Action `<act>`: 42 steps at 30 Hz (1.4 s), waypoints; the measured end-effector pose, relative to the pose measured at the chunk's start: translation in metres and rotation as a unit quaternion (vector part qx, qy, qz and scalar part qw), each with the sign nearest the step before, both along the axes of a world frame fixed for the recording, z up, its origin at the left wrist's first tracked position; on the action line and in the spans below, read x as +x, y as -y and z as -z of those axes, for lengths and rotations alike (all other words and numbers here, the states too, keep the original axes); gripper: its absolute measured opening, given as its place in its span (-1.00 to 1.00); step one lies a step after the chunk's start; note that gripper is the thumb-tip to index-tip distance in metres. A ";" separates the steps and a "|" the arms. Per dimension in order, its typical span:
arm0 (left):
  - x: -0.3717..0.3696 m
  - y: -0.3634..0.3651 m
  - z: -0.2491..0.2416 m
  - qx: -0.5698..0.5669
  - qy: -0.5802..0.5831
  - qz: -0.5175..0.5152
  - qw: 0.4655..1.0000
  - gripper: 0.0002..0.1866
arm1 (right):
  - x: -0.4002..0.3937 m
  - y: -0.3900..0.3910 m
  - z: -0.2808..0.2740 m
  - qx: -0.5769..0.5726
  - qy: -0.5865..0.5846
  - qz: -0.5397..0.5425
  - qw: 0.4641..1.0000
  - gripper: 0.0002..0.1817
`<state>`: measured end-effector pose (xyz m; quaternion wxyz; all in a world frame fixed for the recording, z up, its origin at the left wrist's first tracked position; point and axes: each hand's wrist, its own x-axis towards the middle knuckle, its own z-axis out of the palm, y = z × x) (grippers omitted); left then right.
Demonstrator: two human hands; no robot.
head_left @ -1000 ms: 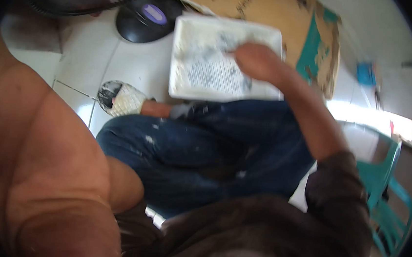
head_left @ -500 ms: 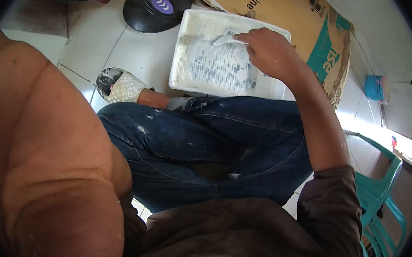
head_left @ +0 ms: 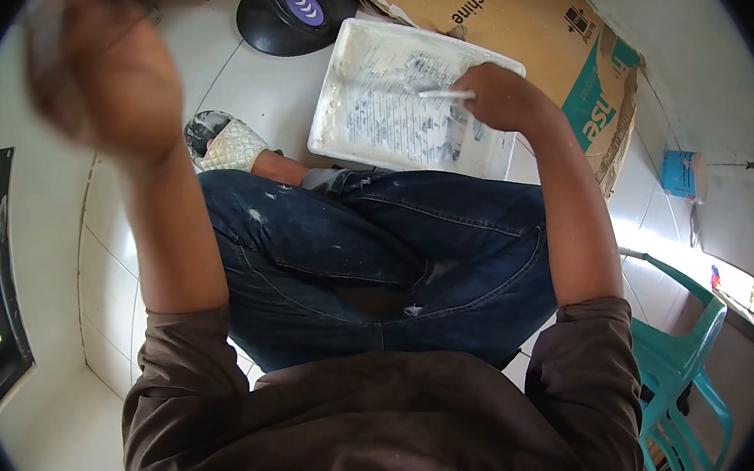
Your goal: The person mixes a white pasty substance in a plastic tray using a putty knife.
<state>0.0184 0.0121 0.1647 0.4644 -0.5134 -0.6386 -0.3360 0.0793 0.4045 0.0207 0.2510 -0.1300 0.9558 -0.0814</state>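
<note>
A: What does the right hand (head_left: pixel 504 97) have?

B: Its fingers are curled around a thin pale tool (head_left: pixel 448 94), and the tool points left over the white tray (head_left: pixel 333 97)

A: Where is the tray?

B: On the shiny floor (head_left: pixel 268 91), just past the blue jeans (head_left: pixel 376 244). It has white smears, dark patches and rows of little lines inside

A: Does the tool touch it?

B: I can't tell, the tip is blurry

A: And the left hand (head_left: pixel 118 69)?

B: It is up high on the left, well apart from the tray. It is all blurry, so I can't tell if the fingers are wide or narrow, or if they hold a thing

A: What else is near?

B: A big brown cardboard (head_left: pixel 538 39) lies behind the tray. A round black base (head_left: pixel 261 26) with a purple patch is near the tray's left side, and a green chair (head_left: pixel 689 344) is over on the right
</note>
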 end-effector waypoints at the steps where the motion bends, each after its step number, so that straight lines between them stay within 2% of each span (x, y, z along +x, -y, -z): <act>1: 0.009 -0.023 0.011 0.050 0.156 0.054 0.985 -0.59 | 0.006 -0.007 0.010 -0.032 -0.019 -0.051 0.998 -0.67; 2: 0.021 -0.048 0.025 0.096 0.308 0.105 0.941 -0.61 | 0.008 -0.003 0.006 -0.032 -0.019 -0.051 0.998 -0.67; 4: 0.022 -0.070 0.047 -0.009 0.404 0.092 0.910 -0.66 | 0.011 0.014 -0.017 0.012 0.044 -0.070 0.997 -0.66; 6: 0.020 -0.086 0.070 -0.091 0.520 0.022 0.849 -0.68 | 0.016 0.024 -0.040 0.026 0.060 -0.062 0.996 -0.66; 7: 0.016 -0.088 0.082 -0.089 0.515 0.025 0.852 -0.68 | 0.016 0.024 -0.044 -0.006 0.070 -0.057 0.996 -0.66; 8: 0.010 -0.088 0.095 -0.197 0.527 -0.029 0.826 -0.67 | 0.016 0.021 -0.049 -0.038 0.079 -0.051 0.995 -0.67; 9: 0.004 -0.088 0.111 -0.299 0.530 -0.081 0.789 -0.64 | 0.014 0.006 -0.032 -0.080 -0.001 -0.081 0.994 -0.69; 11: -0.013 -0.080 0.159 -0.453 0.515 -0.100 0.721 -0.52 | 0.011 -0.002 -0.045 -0.089 0.024 -0.042 0.995 -0.70; 12: -0.012 -0.080 0.173 -0.452 0.512 -0.096 0.724 -0.52 | 0.009 -0.005 -0.050 -0.109 0.052 -0.009 0.993 -0.70; 14: -0.011 -0.079 0.185 -0.509 0.535 -0.098 0.667 -0.56 | 0.002 -0.018 -0.033 -0.118 0.060 0.004 0.991 -0.70; 15: -0.012 -0.083 0.179 -0.513 0.531 -0.097 0.667 -0.56 | -0.001 -0.022 -0.022 -0.081 0.032 -0.004 0.996 -0.69; 17: -0.019 -0.094 0.172 -0.563 0.585 -0.096 0.576 -0.56 | -0.004 -0.032 -0.017 -0.042 0.002 -0.009 0.999 -0.68; 23: -0.017 -0.092 0.163 -0.536 0.611 -0.108 0.572 -0.52 | -0.004 -0.035 -0.022 -0.018 -0.126 0.055 0.990 -0.72; 25: -0.019 -0.088 0.165 -0.542 0.607 -0.112 0.571 -0.51 | -0.001 -0.024 -0.031 0.038 -0.020 -0.014 0.999 -0.72; 28: -0.019 -0.089 0.160 -0.544 0.601 -0.120 0.574 -0.50 | 0.006 -0.015 -0.032 0.009 0.025 -0.038 0.999 -0.71; 30: -0.018 -0.088 0.159 -0.539 0.602 -0.126 0.576 -0.50 | 0.013 -0.013 -0.037 -0.006 0.008 -0.035 0.999 -0.71; 32: -0.016 -0.087 0.159 -0.528 0.580 -0.132 0.606 -0.49 | 0.015 -0.012 -0.042 -0.035 0.026 -0.041 0.998 -0.70; 36: -0.016 -0.088 0.160 -0.536 0.583 -0.130 0.597 -0.49 | 0.012 -0.014 -0.034 -0.056 0.071 -0.050 0.995 -0.69; 38: -0.016 -0.089 0.160 -0.534 0.577 -0.131 0.604 -0.49 | 0.002 -0.021 -0.021 -0.057 -0.025 -0.030 0.998 -0.64; 42: -0.018 -0.087 0.155 -0.545 0.575 -0.119 0.598 -0.45 | -0.004 -0.028 -0.025 -0.032 -0.111 0.063 0.991 -0.66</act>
